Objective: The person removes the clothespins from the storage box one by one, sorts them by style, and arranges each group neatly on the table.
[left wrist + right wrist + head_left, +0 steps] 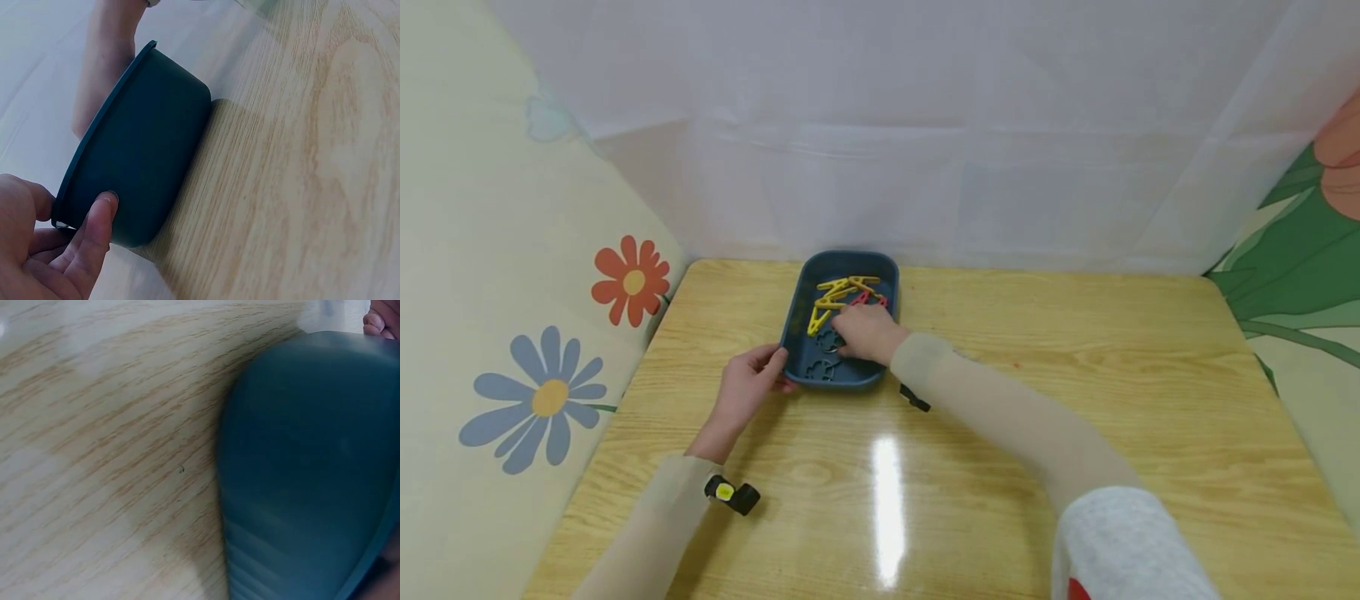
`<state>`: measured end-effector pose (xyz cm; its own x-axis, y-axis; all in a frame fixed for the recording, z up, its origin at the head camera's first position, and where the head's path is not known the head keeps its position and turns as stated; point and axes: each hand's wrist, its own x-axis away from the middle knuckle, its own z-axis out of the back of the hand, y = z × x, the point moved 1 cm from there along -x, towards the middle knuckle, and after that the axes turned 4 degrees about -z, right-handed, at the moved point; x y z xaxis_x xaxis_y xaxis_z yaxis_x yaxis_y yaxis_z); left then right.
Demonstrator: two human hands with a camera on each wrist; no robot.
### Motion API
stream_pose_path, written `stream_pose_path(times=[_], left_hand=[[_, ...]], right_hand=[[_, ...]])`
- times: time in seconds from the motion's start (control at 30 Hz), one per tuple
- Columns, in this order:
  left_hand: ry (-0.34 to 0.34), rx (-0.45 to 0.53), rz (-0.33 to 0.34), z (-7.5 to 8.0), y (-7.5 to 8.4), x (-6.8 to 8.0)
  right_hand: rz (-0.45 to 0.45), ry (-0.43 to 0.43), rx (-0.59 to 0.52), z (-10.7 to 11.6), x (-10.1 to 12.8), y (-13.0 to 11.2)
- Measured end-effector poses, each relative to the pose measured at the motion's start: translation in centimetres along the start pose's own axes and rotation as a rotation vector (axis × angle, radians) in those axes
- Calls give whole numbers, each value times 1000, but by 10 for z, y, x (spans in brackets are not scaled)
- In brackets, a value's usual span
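Observation:
A dark blue-green tray [788, 321] with raised walls stands on the wooden table near its back edge. My left hand [748, 379] grips its near left corner, thumb at the rim and fingers against the outer wall, as the left wrist view shows on the tray [140, 144]. Inside lie several yellow clothespins [817, 322], some red clothespins [861, 297] and dark, scalloped ring-like pieces [822, 369]. My right hand [867, 332] reaches down into the tray over the right side, beside these pieces. Its fingertips are hidden, so whether it holds anything cannot be made out.
The wooden table [1075, 350] extends to the right and toward the front, with a bright light reflection on it. A white sheet [865, 167] hangs behind the back edge. Flower-patterned panels [550, 398] stand at both sides.

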<state>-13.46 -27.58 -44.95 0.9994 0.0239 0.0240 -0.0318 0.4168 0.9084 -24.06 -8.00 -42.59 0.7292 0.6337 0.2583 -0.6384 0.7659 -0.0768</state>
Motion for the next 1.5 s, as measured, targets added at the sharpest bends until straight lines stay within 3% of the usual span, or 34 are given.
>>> stream_pose_path(times=[0.37,0.67,1.1,1.5], left_hand=[[-2,32,-7,-1,2,0],[-4,21,-14,-3,2,-2],[-21,-8,7,-1,6,-1],[-9,-14,34,-4,2,-3]], right_hand=[[24,49,39,9,5,4],[39,135,-1,31,27,16],[-13,232,-102,41,72,65],[-147,325,-250,17,123,116]])
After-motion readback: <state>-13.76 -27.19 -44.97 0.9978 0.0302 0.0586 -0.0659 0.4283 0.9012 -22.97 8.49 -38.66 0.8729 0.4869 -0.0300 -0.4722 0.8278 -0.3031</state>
